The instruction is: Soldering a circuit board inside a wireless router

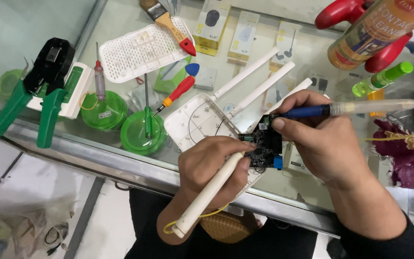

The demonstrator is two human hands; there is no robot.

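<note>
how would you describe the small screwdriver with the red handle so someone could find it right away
Start at the open white router shell in the middle of the glass counter. Just up and left of it lies the red-handled screwdriver, tip down-left toward a green round lid. Its red handle with an orange collar sets it apart from the green and clear ones nearby.

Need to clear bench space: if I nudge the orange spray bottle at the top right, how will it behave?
The orange spray bottle looks round-bodied and lies tilted across red handles, so a nudge would probably roll it or slide it off. Its glossy label suggests a slippery grip. It seems rigid; how heavy it is cannot be told.
</note>
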